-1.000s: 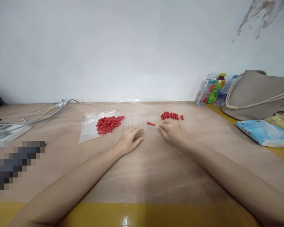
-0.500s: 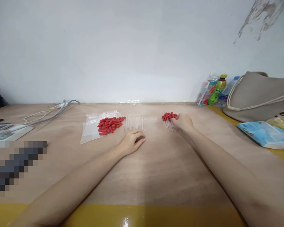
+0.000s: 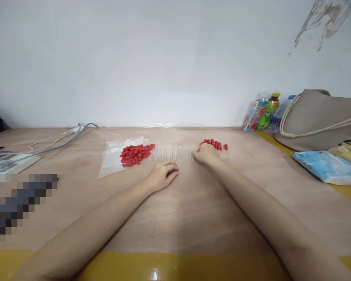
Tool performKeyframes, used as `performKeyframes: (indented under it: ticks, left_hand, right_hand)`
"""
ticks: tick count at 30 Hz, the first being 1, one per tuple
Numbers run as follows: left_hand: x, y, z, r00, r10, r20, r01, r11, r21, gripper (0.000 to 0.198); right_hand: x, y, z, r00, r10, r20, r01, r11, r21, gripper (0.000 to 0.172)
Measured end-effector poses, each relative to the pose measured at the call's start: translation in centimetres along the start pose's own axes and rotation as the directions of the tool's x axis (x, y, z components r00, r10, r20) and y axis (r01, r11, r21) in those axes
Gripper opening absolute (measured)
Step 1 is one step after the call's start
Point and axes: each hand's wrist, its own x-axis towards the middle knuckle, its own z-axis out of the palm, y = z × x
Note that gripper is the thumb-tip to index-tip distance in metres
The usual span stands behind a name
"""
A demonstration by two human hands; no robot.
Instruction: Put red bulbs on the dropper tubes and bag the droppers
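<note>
A pile of red rubber bulbs (image 3: 136, 153) lies on a clear plastic bag (image 3: 112, 158). To its right sits a row of clear glass tubes (image 3: 172, 152). Further right lie several finished droppers with red bulbs (image 3: 218, 146). My left hand (image 3: 163, 175) rests on the table just in front of the tubes, fingers curled loosely, nothing visible in it. My right hand (image 3: 206, 154) reaches to the right end of the tube row, fingers pinched there; whether they grip a tube is hidden.
The wooden table (image 3: 178, 210) has a yellow front edge. Cables and a power strip (image 3: 14, 162) lie at the left. Bottles (image 3: 265, 111), a beige bag (image 3: 321, 117) and a blue tissue pack (image 3: 324, 166) stand at the right.
My right hand carried a red-bulbed dropper to the finished group at the right, left it there, and has come back to the right end of the tube row. My left hand stayed put.
</note>
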Motion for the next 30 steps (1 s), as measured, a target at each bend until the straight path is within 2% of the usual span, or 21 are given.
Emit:
performKeyframes:
  ticks: [4,6,8,11,12,15,18,21,25,27,30]
  left_hand:
    - [0.0,0.2,0.1,1.0,-0.004,0.01,0.004,1.0,0.004,0.012]
    - [0.1,0.3,-0.2,1.0,-0.026,-0.011,0.027,0.997,0.069,0.012]
    - [0.3,-0.1,-0.8,0.993,-0.087,-0.082,0.103,0.969,0.224,0.012]
    - [0.4,-1.5,-2.5,0.953,-0.192,-0.234,0.286,0.823,0.491,0.014]
    - [0.4,-2.2,-3.1,0.94,-0.215,-0.265,0.331,0.767,0.55,0.014]
    - [0.1,-4.0,-4.6,0.904,-0.257,-0.342,0.418,0.699,0.58,0.016]
    - [-0.2,-5.0,-5.0,0.897,-0.267,-0.353,0.437,0.664,0.607,0.018]
    - [-0.4,-5.4,-4.8,0.904,-0.263,-0.337,0.424,0.65,0.631,0.018]
    - [-0.3,-5.5,-4.7,0.912,-0.253,-0.322,0.408,0.637,0.654,0.021]
    - [-0.2,-5.3,-4.9,0.922,-0.233,-0.311,0.386,0.643,0.662,0.023]
    - [0.0,-3.9,-4.7,0.94,-0.184,-0.286,0.334,0.665,0.668,0.023]
  right_hand:
    - [0.9,-0.7,0.2,0.996,0.047,0.076,-0.046,0.999,-0.016,0.03]
    - [1.0,-0.8,0.2,0.995,0.052,0.091,-0.05,0.999,-0.022,0.028]
    - [1.0,-0.9,0.2,0.994,0.053,0.1,-0.05,0.998,-0.028,0.026]
    - [0.8,-1.1,0.1,0.995,0.044,0.092,-0.041,0.998,-0.038,0.024]
    - [0.5,-1.2,0.0,0.996,0.039,0.083,-0.036,0.999,-0.04,0.025]
    - [-0.6,-1.4,-0.7,1.0,0.0,0.029,0.002,0.999,-0.05,0.028]
    - [-2.5,-1.0,-1.2,0.987,-0.112,-0.115,0.1,0.989,-0.107,0.03]
    - [-4.3,0.4,-1.0,0.915,-0.333,-0.229,0.291,0.936,-0.198,0.03]
    - [-5.6,3.2,0.3,0.749,-0.595,-0.292,0.543,0.803,-0.245,0.028]
    - [-5.9,4.3,0.9,0.686,-0.649,-0.33,0.618,0.759,-0.205,0.027]
    - [-6.1,5.0,1.4,0.663,-0.644,-0.381,0.662,0.742,-0.103,0.026]
